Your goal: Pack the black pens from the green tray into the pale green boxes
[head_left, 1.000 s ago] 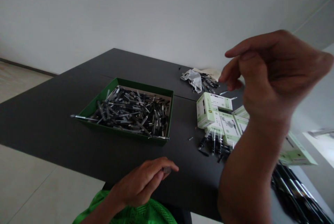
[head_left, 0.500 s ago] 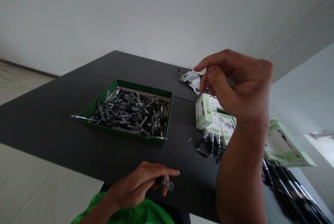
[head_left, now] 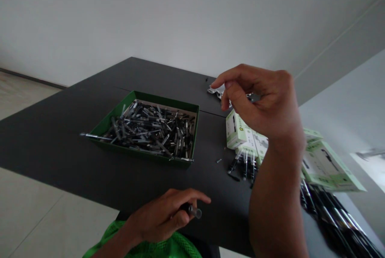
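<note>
My left hand, low at the table's front edge, is closed around a dark pen whose clear open end sticks out between the fingers; its index finger is stretched out. Raised at the right, my right hand has loosely curled fingers, with the thumb and index tips apart and nothing visible between them. Left of it, a green box tray holds a heap of pens and pen parts. Below the right hand lie several black pens with clear ends, partly hidden by the forearm.
White-and-green pen boxes stand at the right, with another box beyond my forearm. Long black pens lie at the lower right. A grey cloth lies at the back, and a small part rests on the dark table.
My right hand has swung left and slightly down, from the far right to above the boxes. The pen in my left hand now shows its clear end more.
</note>
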A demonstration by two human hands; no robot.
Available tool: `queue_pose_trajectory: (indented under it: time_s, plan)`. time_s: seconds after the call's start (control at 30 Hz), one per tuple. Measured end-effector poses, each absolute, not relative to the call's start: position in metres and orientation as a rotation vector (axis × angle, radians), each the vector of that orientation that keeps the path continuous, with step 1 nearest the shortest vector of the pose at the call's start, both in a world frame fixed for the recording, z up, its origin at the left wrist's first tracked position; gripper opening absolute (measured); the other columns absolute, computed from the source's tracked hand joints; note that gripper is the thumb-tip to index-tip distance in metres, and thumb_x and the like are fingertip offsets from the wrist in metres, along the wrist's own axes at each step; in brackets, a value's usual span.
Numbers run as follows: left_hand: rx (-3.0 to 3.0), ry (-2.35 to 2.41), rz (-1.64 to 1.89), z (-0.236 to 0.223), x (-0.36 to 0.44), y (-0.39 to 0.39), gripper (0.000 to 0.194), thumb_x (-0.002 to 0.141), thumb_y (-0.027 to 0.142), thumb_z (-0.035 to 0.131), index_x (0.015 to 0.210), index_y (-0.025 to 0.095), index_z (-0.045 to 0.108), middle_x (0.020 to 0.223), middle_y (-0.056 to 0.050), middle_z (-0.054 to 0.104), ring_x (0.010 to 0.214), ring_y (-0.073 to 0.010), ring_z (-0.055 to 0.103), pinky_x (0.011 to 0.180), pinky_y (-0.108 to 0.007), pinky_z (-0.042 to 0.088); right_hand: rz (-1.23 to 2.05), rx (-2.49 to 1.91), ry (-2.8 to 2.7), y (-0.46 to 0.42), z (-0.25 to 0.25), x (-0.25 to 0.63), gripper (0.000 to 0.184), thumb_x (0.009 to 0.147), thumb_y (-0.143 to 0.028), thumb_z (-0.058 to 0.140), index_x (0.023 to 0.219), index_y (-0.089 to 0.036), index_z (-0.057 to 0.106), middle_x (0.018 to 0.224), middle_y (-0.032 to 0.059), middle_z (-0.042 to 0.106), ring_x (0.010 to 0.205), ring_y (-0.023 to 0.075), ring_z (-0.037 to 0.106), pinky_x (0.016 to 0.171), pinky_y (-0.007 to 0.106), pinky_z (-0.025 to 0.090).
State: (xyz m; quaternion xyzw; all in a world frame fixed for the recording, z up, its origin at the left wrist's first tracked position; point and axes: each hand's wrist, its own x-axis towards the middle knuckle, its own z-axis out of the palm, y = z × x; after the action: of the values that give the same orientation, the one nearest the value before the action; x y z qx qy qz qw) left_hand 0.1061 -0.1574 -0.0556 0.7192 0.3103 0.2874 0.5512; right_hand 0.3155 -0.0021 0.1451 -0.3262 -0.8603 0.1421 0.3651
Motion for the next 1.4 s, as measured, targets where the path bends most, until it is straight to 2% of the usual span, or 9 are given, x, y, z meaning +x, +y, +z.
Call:
queue_pose_trajectory:
  time_s: [0.17,0.37,0.53,0.63,0.8,1.03,1.27,1.4]
  plan:
    - [1.735,0.768,0.640,-0.054,0.107,-0.159,0.082,0.104,0.080,0.021,0.148,0.024,0.062,0.097,-0.005,0.067,0.082,-0.0186,0.058,0.097,-0.034,0.045,0.386,-0.835,-2.213,0.000,0.142,0.317,0.019,0.102,-0.040,0.063,0.108,-0.027,0.076,0.075,0.0037,0.068,0.066,0.0204,0.064,0.065,0.036,0.052]
    - [1.748,0.786,0.615,-0.051,0.107,-0.159,0.081,0.105,0.078,0.020,0.145,0.024,0.065,0.095,-0.006,0.068,0.084,-0.0198,0.059,0.099,-0.035,0.046,0.364,-0.838,-2.199,0.000,0.142,0.316,0.020,0.103,-0.041,0.062,0.105,-0.027,0.076,0.071,0.0030,0.067,0.063,0.0196,0.063,0.062,0.036,0.051]
    - [1.766,0.760,0.636,-0.048,0.109,-0.158,0.083,0.104,0.079,0.018,0.142,0.024,0.068,0.093,-0.006,0.069,0.085,-0.0200,0.061,0.096,-0.032,0.046,0.346,-0.817,-2.206,0.001,0.142,0.315,0.017,0.102,-0.030,0.061,0.104,-0.026,0.077,0.070,0.0017,0.069,0.061,0.0173,0.064,0.059,0.034,0.049]
    - [1.774,0.771,0.624,-0.050,0.109,-0.158,0.082,0.105,0.078,0.018,0.142,0.025,0.068,0.098,-0.007,0.071,0.092,-0.0211,0.063,0.098,-0.032,0.046,0.309,-0.752,-2.198,0.003,0.141,0.314,0.021,0.102,-0.023,0.057,0.102,-0.023,0.078,0.068,0.0004,0.069,0.058,0.0147,0.063,0.056,0.031,0.047]
    - [1.778,0.798,0.614,-0.054,0.109,-0.159,0.085,0.103,0.082,0.018,0.139,0.026,0.070,0.108,-0.010,0.076,0.101,-0.0235,0.067,0.098,-0.032,0.048,0.267,-0.744,-2.206,0.007,0.140,0.314,0.024,0.100,-0.021,0.056,0.101,-0.021,0.079,0.064,-0.0007,0.069,0.053,0.0120,0.060,0.054,0.028,0.045]
    - [1.824,0.791,0.623,-0.051,0.111,-0.159,0.084,0.103,0.080,0.017,0.136,0.025,0.072,0.100,-0.009,0.077,0.092,-0.0218,0.067,0.102,-0.033,0.049,0.319,-0.756,-2.218,0.009,0.138,0.313,0.023,0.098,-0.020,0.057,0.102,-0.021,0.080,0.066,-0.0005,0.070,0.055,0.0124,0.061,0.055,0.028,0.045]
    - [1.828,0.785,0.638,-0.049,0.111,-0.159,0.082,0.103,0.081,0.022,0.133,0.024,0.073,0.098,-0.009,0.077,0.088,-0.0212,0.068,0.095,-0.032,0.051,0.370,-0.753,-2.274,0.012,0.134,0.305,0.023,0.099,-0.019,0.055,0.102,-0.022,0.078,0.065,-0.0021,0.067,0.050,0.0112,0.051,0.052,0.030,0.038]
    - [1.827,0.780,0.641,-0.049,0.111,-0.159,0.080,0.104,0.079,0.023,0.134,0.023,0.072,0.101,-0.010,0.077,0.090,-0.0218,0.070,0.095,-0.032,0.051,0.394,-0.748,-2.299,0.011,0.133,0.300,0.025,0.098,-0.016,0.053,0.100,-0.021,0.078,0.066,-0.0019,0.067,0.052,0.0110,0.050,0.055,0.030,0.037]
